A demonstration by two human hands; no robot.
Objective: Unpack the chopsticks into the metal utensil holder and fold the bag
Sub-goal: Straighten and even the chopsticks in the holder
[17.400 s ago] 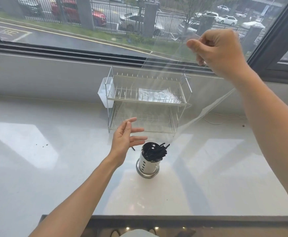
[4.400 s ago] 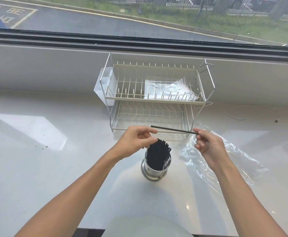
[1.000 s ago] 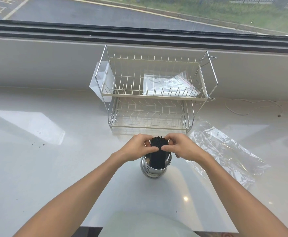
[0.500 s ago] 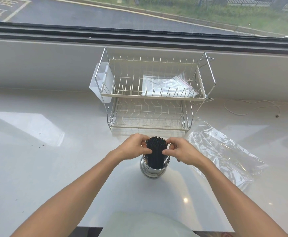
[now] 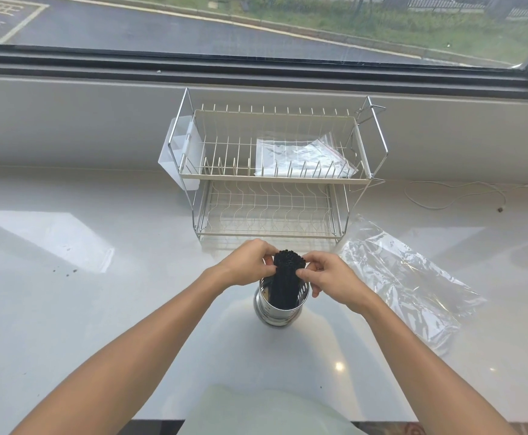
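A bundle of black chopsticks point(image 5: 286, 282) stands upright in the round metal utensil holder point(image 5: 276, 313) on the white counter. My left hand point(image 5: 247, 265) pinches the bundle's upper part from the left, and my right hand point(image 5: 330, 279) pinches it from the right. The empty clear plastic bag point(image 5: 404, 281) lies flat and crinkled on the counter to the right of the holder, untouched by either hand.
A two-tier wire dish rack point(image 5: 272, 171) stands behind the holder, with another clear bag point(image 5: 300, 158) on its upper tier and a white plastic cup point(image 5: 179, 155) on its left side. A thin white cable point(image 5: 454, 196) lies at the back right. A window runs behind.
Both hands keep squeezing the chopsticks together, and the bundle now stands a little tighter and straighter in the holder. The bag has not moved.
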